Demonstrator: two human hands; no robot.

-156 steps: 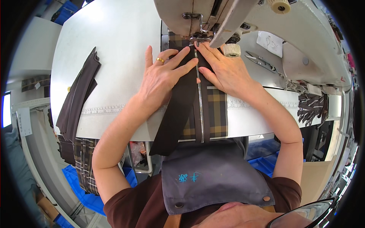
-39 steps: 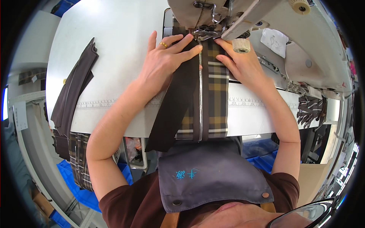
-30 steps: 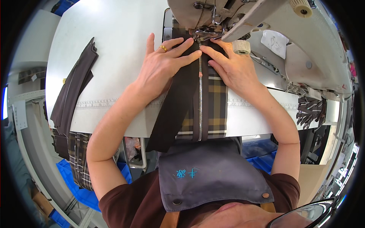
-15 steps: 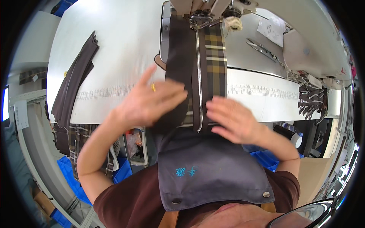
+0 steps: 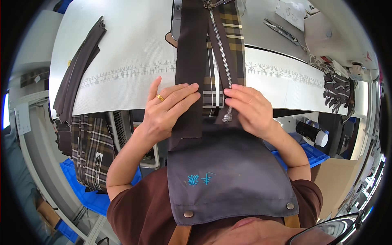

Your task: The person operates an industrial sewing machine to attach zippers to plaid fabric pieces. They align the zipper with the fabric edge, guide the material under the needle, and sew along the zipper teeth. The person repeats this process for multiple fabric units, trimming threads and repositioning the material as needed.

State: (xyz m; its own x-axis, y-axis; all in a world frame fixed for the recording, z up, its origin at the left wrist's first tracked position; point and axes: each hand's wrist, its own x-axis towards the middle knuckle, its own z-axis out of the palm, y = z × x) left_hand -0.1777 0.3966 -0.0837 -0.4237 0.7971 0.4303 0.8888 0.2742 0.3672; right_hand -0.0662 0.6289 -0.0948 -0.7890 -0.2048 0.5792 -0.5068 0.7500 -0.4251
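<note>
My left hand rests with straight fingers on a long dark brown fabric strip, its thumb held apart. A metal-toothed zipper on dark tape runs from the sewing machine's presser foot toward me. Closed fingers of my right hand hold the tape near its close end, where a silvery slider shows. The thumb is partly hidden. Plaid fabric lies under the zipper and shows between it and the brown strip, with a pale line along it.
Folded dark pieces lie at the table's left. Metal scissors and a white paper are at the upper right. Cut dark scraps sit at the right end. More plaid fabric hangs off the left front edge above a blue bin.
My right hand has taken hold of the zipper tape, whose near part now slants right, away from the brown strip. My left hand has settled flat on that strip. The whole view has shifted.
</note>
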